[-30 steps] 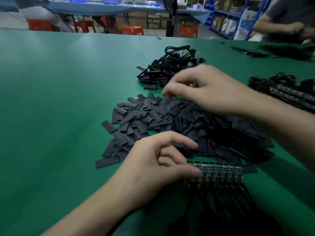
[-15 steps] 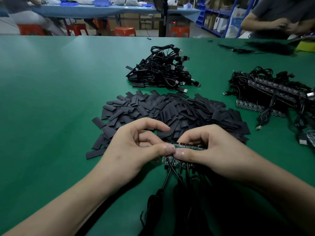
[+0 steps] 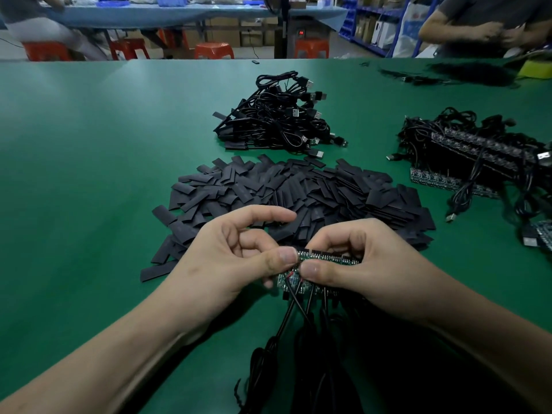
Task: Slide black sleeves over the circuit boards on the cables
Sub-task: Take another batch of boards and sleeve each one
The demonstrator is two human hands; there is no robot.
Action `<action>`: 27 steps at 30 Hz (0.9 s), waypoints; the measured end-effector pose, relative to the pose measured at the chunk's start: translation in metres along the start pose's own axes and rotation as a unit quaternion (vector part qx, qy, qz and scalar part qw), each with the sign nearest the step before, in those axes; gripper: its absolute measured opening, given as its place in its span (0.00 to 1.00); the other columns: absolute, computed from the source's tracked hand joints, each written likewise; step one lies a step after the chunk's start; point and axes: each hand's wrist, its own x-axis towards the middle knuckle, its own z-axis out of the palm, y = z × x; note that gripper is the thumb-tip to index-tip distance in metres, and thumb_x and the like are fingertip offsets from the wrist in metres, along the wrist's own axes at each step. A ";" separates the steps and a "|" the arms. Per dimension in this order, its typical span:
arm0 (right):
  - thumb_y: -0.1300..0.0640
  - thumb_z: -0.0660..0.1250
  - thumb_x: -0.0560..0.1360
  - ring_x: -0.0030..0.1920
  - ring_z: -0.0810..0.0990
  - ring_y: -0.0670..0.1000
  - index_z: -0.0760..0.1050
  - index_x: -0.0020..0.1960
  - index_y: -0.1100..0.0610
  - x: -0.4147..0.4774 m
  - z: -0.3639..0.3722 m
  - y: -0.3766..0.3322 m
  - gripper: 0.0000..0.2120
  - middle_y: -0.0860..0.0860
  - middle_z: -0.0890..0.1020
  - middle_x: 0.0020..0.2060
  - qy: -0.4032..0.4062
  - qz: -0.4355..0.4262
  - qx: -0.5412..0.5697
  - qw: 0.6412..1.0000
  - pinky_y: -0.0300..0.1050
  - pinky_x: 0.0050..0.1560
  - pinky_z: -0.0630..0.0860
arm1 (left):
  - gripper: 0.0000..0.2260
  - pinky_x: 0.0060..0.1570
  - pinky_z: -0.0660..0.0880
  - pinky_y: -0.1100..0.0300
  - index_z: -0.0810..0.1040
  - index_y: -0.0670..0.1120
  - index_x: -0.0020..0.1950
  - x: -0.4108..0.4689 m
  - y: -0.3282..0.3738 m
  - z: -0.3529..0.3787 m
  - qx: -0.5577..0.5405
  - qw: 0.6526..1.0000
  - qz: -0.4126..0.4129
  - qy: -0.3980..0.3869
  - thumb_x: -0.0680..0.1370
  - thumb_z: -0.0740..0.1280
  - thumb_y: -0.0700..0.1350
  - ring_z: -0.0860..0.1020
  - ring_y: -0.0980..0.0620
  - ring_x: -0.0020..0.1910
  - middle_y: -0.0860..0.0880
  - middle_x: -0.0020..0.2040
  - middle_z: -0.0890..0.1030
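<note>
Centrally, a green row of circuit boards (image 3: pixel 325 258), black cables (image 3: pixel 286 318) trailing nearward, is pinched in the grip of both left hand (image 3: pixel 227 258) and right hand (image 3: pixel 367 264), just before heaped flat black sleeves (image 3: pixel 298 189).

Worktop (image 3: pixel 89 174): uniform green. Sleeves (image 3: pixel 298 189): matt black, heaped. Circuit boards (image 3: pixel 325 258): green with fine light markings; one red wire (image 3: pixel 289 275) visible among black cables (image 3: pixel 286 321). Cable pile (image 3: pixel 277 121): black with silver plugs. Stools (image 3: pixel 213 50): orange-red. Far table (image 3: pixel 179 13): blue.
</note>
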 end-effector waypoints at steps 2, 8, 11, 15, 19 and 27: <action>0.57 0.75 0.75 0.40 0.82 0.43 0.85 0.43 0.55 0.001 0.000 0.001 0.03 0.50 0.86 0.38 -0.003 -0.003 0.012 1.000 0.34 0.45 0.76 | 0.17 0.32 0.76 0.66 0.86 0.51 0.52 0.000 -0.001 0.001 -0.004 1.000 0.000 -0.003 0.66 0.81 0.41 0.76 0.55 0.27 0.48 0.31 0.80; 0.54 0.74 0.71 0.39 0.82 0.43 0.84 0.43 0.57 0.000 0.002 0.001 0.06 0.50 0.86 0.38 -0.010 -0.013 0.067 0.998 0.33 0.43 0.75 | 0.12 0.32 0.76 0.66 0.86 0.54 0.48 0.000 -0.002 0.002 -0.040 0.999 0.005 -0.015 0.66 0.80 0.44 0.77 0.56 0.27 0.49 0.32 0.81; 0.52 0.75 0.71 0.39 0.82 0.44 0.85 0.43 0.55 0.000 0.002 -0.001 0.07 0.52 0.87 0.39 -0.008 -0.012 0.058 0.998 0.34 0.43 0.76 | 0.13 0.33 0.77 0.65 0.86 0.54 0.49 0.000 -0.002 0.002 -0.036 0.999 0.022 -0.007 0.66 0.78 0.46 0.78 0.55 0.28 0.49 0.32 0.81; 0.49 0.76 0.73 0.39 0.82 0.40 0.84 0.43 0.52 0.000 0.000 0.001 0.06 0.45 0.86 0.38 0.049 0.015 -0.067 0.996 0.39 0.45 0.76 | 0.14 0.34 0.78 0.64 0.86 0.55 0.50 0.000 0.001 -0.003 0.015 0.997 0.071 0.028 0.66 0.78 0.48 0.79 0.48 0.33 0.51 0.31 0.80; 0.42 0.71 0.75 0.50 0.81 0.38 0.84 0.50 0.45 -0.006 0.007 0.001 0.09 0.37 0.84 0.44 0.142 -0.030 -0.249 0.958 0.40 0.52 0.75 | 0.12 0.35 0.77 0.65 0.85 0.56 0.50 -0.005 0.006 0.000 0.064 0.987 0.141 0.047 0.67 0.78 0.48 0.79 0.53 0.32 0.52 0.32 0.81; 0.44 0.59 0.84 0.47 0.81 0.37 0.82 0.50 0.43 -0.012 0.011 -0.015 0.14 0.35 0.82 0.41 -0.008 -0.094 -0.069 0.993 0.27 0.48 0.71 | 0.12 0.32 0.71 0.56 0.83 0.56 0.49 -0.011 0.004 0.012 0.174 0.948 0.251 0.086 0.68 0.79 0.49 0.75 0.54 0.32 0.51 0.38 0.83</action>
